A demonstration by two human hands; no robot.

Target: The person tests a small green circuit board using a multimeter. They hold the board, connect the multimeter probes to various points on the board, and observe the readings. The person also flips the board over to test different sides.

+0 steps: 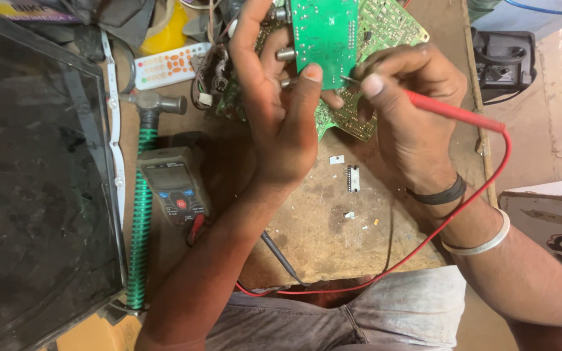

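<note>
- Closest to the camera, the person's lap in grey trousers [385,312] is sitting right at the near edge of the desk [333,234], and a red test lead wire [424,244] is looping across that edge.
- A black probe [280,255] is lying loose on the desk just past the lap, not in either hand.
- A bit further in, left of the left forearm, a grey multimeter [173,185] is lying face up, with a green ribbed hose [141,221] running along its left side.
- Right of the multimeter, a small black chip [353,178] and a couple of white scraps are lying on the bare desk between the two wrists.
- The left hand [274,110] is closing around the small green circuit board [324,36], thumb pressing on its lower edge, holding it up above the desk.
- The right hand [411,110] is pinching the red probe [453,110] like a pen, its metal tip touching the lower right corner of that small board. Dark band and a silver bangle are sitting on that wrist.
- Behind the small board, a bigger green circuit board [385,29] is lying on the desk, partly hidden by both hands.
- Left of the boards, a hammer [154,103] is resting above the multimeter, and a white remote [170,65] with orange buttons is lying beyond it.
- A big dark screen panel [34,182] is taking up the whole left side.
</note>
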